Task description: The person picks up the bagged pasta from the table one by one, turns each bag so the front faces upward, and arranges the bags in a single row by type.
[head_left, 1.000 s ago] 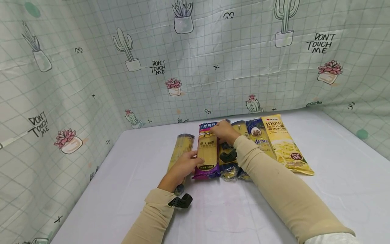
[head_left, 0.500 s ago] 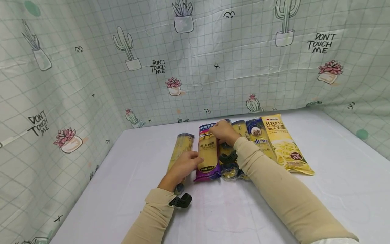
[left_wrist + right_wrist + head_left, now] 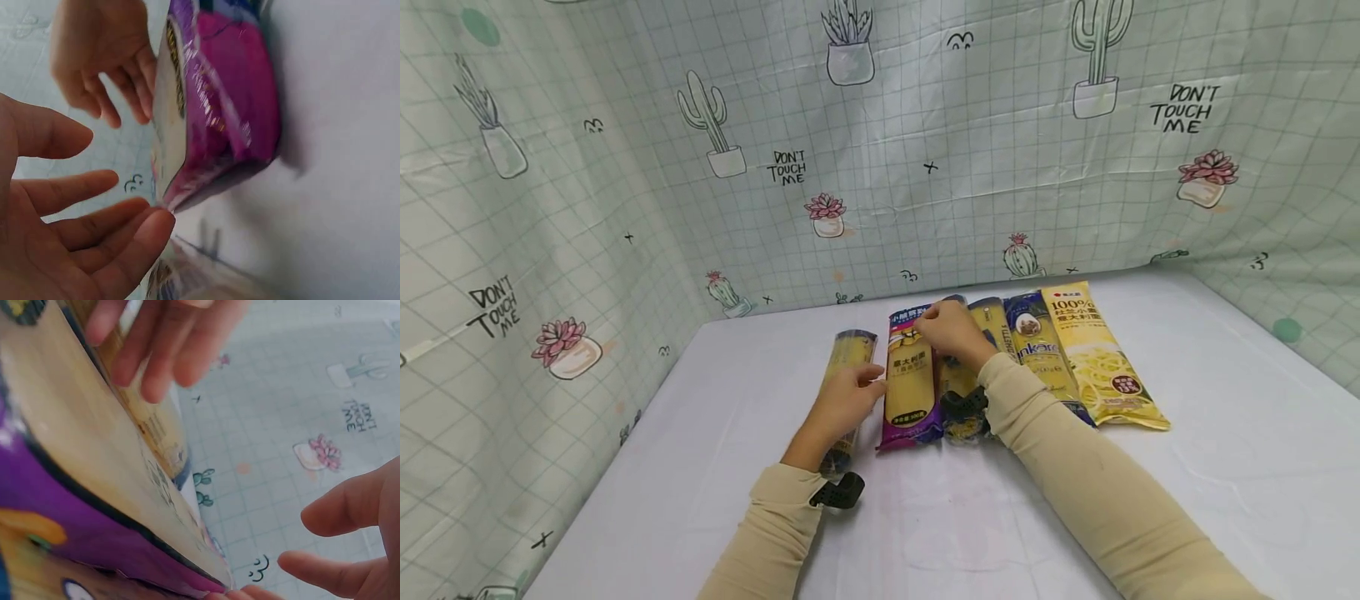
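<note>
A purple-edged pasta packet [image 3: 911, 387] lies flat on the table between my hands. My left hand [image 3: 844, 402] is at its left side, thumb and fingers spread; in the left wrist view the fingers [image 3: 103, 219] are beside the packet's purple end, gripping nothing. My right hand [image 3: 957, 335] is over the packet's upper right edge. The right wrist view shows its thumb [image 3: 340, 503] and forefinger apart, with lower fingertips close to the packet; contact is unclear. Under my left hand lies a clear spaghetti packet [image 3: 852, 348], partly hidden.
Right of the purple packet, a pasta packet [image 3: 953, 382] is mostly covered by my right hand and wrist. Beyond it lie another spaghetti packet [image 3: 991, 315], a blue-and-yellow one [image 3: 1043, 354] and a yellow one [image 3: 1105, 358]. A patterned curtain [image 3: 880, 167] stands behind the white table [image 3: 940, 525].
My left hand has come off the purple packet's left edge and moved slightly left. The packet's near end sits slightly closer to me. My right hand stays near the top, its grasp loosened.
</note>
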{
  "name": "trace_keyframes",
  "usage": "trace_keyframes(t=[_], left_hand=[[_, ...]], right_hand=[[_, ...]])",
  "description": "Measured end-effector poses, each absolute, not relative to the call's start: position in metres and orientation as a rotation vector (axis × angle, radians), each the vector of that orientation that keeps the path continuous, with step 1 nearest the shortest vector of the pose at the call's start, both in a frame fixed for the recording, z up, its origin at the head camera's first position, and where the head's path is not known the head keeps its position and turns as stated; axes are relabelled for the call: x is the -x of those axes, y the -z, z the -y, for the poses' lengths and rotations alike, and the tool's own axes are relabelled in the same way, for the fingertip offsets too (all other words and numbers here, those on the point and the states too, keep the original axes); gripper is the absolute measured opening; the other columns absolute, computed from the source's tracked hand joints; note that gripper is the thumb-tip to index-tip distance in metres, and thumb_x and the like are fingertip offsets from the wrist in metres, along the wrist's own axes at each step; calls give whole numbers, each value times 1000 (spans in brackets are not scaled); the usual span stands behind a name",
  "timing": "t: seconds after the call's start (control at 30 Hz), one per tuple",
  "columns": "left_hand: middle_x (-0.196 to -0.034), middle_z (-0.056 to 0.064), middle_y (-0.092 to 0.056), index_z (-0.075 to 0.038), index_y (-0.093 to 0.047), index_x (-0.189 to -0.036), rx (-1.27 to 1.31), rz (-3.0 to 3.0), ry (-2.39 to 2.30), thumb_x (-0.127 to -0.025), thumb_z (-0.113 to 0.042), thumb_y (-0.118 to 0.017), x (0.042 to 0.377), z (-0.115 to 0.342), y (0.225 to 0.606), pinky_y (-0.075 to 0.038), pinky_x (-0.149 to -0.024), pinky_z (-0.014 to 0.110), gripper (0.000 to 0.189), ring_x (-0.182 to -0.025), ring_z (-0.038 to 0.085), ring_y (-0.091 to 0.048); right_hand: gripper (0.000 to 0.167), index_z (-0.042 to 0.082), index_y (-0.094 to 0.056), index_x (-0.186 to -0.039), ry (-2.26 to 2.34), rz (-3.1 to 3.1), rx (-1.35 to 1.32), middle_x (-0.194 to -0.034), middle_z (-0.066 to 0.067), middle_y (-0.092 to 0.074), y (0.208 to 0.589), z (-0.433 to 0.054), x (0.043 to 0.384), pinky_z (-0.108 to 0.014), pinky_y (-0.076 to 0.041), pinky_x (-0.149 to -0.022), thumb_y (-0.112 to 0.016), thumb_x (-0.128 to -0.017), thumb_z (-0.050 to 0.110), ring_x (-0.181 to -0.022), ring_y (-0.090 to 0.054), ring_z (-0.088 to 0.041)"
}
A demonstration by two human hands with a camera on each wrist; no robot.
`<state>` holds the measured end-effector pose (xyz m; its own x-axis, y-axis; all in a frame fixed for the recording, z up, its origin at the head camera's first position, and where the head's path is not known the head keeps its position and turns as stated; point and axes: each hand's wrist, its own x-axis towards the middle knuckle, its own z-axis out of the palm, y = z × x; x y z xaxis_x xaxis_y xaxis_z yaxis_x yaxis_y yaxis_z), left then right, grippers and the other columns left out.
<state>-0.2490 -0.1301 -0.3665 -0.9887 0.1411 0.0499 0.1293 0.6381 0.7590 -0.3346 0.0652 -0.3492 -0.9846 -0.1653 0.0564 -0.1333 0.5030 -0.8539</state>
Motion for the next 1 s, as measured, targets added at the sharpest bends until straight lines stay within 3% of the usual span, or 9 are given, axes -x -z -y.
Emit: trace_keyframes(t=[0.07,0.17,0.47,0.73,1.0], left_hand=[[-124,12,-67,-4,-64,-133,-210,-2831,-1349,-102,-23,-57,251,136,366,-55,-83,41,37,-105,26,-65],[-116,9,-69,-5,-65,-131,-164,-2825,-1413,-102,-23,-56,253,146,365,-54,-76,38,35,-94,23,-66],[-121,13,-66,-2,-62,-133,-35,-2706,-1632,-102,-21,-58,259,173,362,-54,-86,43,36,-103,27,-65],[-121,16,-66,2,-63,-130,0,-2748,-1691,-102,-17,-58,266,191,365,-50,-94,46,34,-109,29,-62],[-133,18,-59,-1,-59,-135,66,-2700,-1643,-103,-21,-55,267,199,363,-45,-101,50,39,-123,32,-54]], right_hand=[[30,1,-68,-117,1521,-2714,276,-107,-14,-67,350,-64,332,-32,-51,-61,-53,-100,21,-64,-57,-16],[31,3,-66,-122,1535,-2726,287,-116,-15,-65,351,-60,328,-32,-55,-63,-53,-101,22,-72,-63,-19],[31,0,-61,-126,1654,-2545,404,-113,-20,-65,350,-51,317,-36,-56,-66,-52,-103,19,-95,-66,-30],[27,0,-64,-121,1616,-2498,599,-104,-16,-69,352,-32,301,-33,-56,-62,-54,-102,16,-87,-69,-27],[24,-1,-66,-114,1484,-2569,678,-93,-11,-70,356,-18,288,-29,-53,-61,-58,-98,15,-76,-67,-19]])
